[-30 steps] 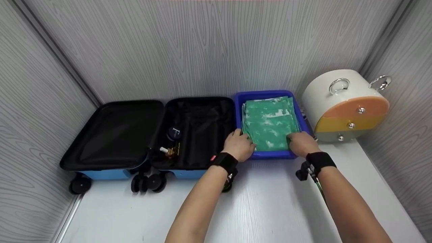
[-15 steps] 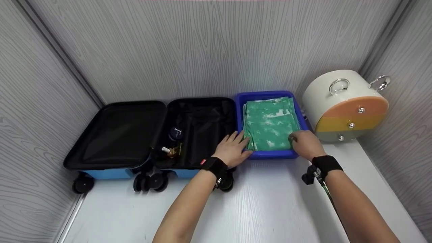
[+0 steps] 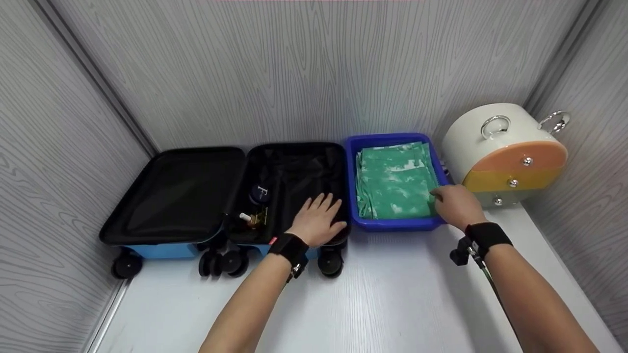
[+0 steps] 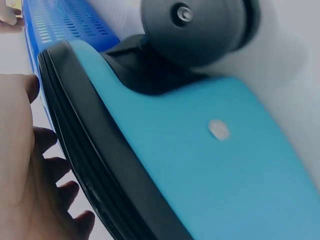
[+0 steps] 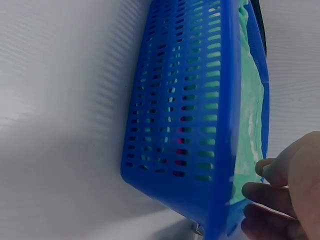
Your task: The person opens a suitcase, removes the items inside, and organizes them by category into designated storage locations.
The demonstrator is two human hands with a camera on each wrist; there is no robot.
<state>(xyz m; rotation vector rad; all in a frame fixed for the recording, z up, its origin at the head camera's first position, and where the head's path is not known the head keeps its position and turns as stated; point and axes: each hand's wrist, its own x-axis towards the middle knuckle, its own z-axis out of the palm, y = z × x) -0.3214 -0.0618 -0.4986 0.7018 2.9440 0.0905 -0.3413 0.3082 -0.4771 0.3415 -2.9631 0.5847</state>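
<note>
A folded green-and-white cloth [image 3: 397, 181] lies in a blue plastic basket [image 3: 397, 225]. Over the basket's right rim is my right hand [image 3: 458, 206], fingers loosely bent at the cloth's edge; in the right wrist view, nothing shows between those fingers [image 5: 270, 197]. My left hand [image 3: 318, 220] is spread, palm down, above the front right corner of an opened suitcase [image 3: 304, 176]. From the left wrist, its fingers are seen beside the suitcase's black rim [image 4: 95, 150]. In this suitcase half lie a dark round container [image 3: 260, 194] marked F and a small amber bottle [image 3: 252, 220] with a white cap.
The suitcase's other black-lined half [image 3: 181, 196] lies to the left, with black wheels [image 3: 126, 265] at its front. Right of the basket stands a cream round drawer box [image 3: 505, 152] with coloured drawers and metal ring handles. Grey wood-grain panels [image 3: 294, 68] enclose the table.
My left hand has left the basket's front left corner, moving left over the suitcase with fingers spread. My right hand has shifted slightly right to the rim. The cloth stays in the basket.
</note>
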